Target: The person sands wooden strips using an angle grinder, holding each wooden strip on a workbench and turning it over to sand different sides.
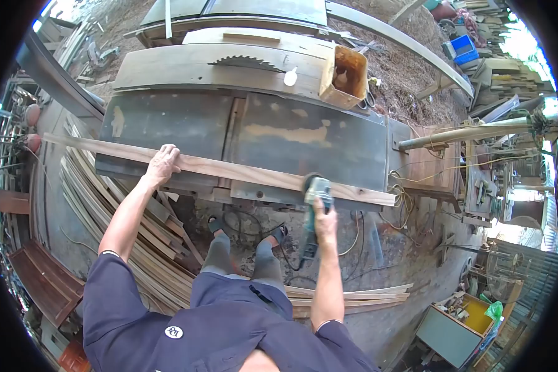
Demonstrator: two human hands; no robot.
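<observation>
My left hand (163, 162) clasps the long, pale wooden strip (248, 173) lying along the dark-grey metal table (173, 118); too loosely, and it could skid if the green-and-black handheld grinder (317, 191), gripped in my right hand (325, 224), catches its edge.

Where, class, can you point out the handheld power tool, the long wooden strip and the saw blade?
Handheld power tool (318, 188): head view, on its head housing.
Long wooden strip (223, 168): head view, on its face near mid-length.
Saw blade (248, 62): head view, on its exposed toothed part.
</observation>
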